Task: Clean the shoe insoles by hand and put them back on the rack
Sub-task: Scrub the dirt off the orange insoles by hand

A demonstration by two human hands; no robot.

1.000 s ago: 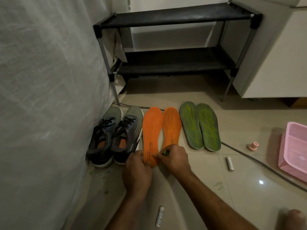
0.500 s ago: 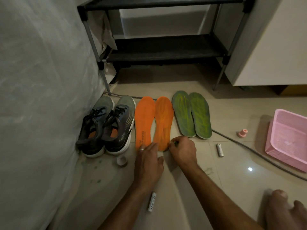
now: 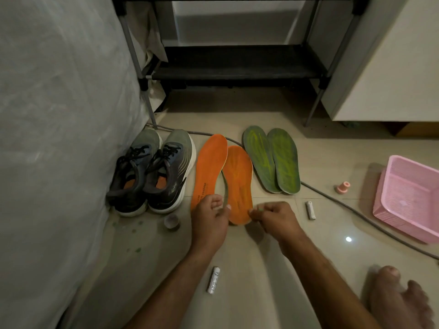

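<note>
Two orange insoles lie side by side on the floor tiles. The right orange insole [image 3: 238, 184] is lifted at its heel and tilted, pinched along its left edge by my left hand [image 3: 210, 222]. My right hand [image 3: 275, 216] touches the same insole's heel with closed fingers and seems to pinch something small and green. The left orange insole [image 3: 209, 167] lies flat. Two green insoles [image 3: 270, 160] rest flat to the right. The black two-shelf shoe rack [image 3: 235, 67] stands behind them.
A pair of grey sneakers [image 3: 152, 172] sits left of the insoles against a white cover. A pink basket [image 3: 408, 198], a small pink piece [image 3: 342, 187], two white cylinders [image 3: 310, 210] [image 3: 213, 279], a small cap [image 3: 171, 221], a hose [image 3: 356, 210] and my bare foot [image 3: 399, 298] are on the floor.
The right orange insole has been lifted at the heel and pulled toward me. My left hand moved from the left insole's heel to grip its edge; the view tilted down.
</note>
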